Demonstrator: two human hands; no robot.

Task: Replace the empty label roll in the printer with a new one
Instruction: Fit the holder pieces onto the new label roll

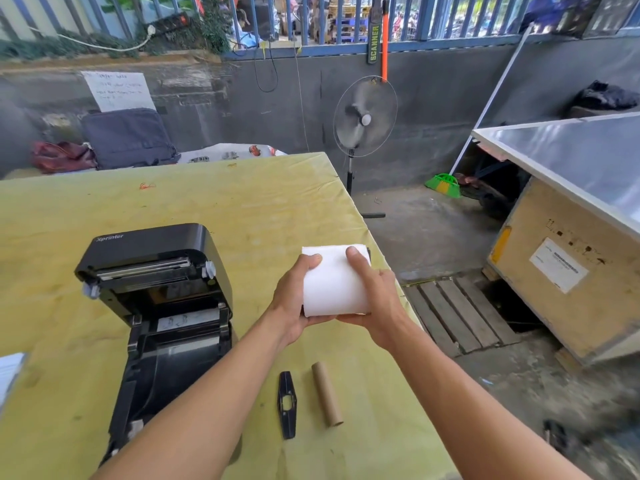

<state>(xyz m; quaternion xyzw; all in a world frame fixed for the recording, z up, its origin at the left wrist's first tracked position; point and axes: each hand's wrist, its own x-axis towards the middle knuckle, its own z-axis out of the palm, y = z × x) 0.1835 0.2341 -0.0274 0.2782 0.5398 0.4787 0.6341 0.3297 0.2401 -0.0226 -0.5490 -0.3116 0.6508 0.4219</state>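
Note:
A full white label roll (334, 280) is held above the table's right side, gripped from both sides by my left hand (294, 299) and my right hand (375, 299). To the left stands the black label printer (156, 299) with its lid swung up and its roll bay showing no roll. The bare brown cardboard core (327, 394) lies on the yellow table (225, 209) nearer to me. A flat black plastic roll holder part (286, 404) lies just left of the core.
The table's right edge runs close under my hands, with concrete floor and a wooden pallet (460, 313) beyond. A standing fan (363, 119) is behind the table. A large crate (568, 271) sits at right. White paper (8, 372) shows at the left edge.

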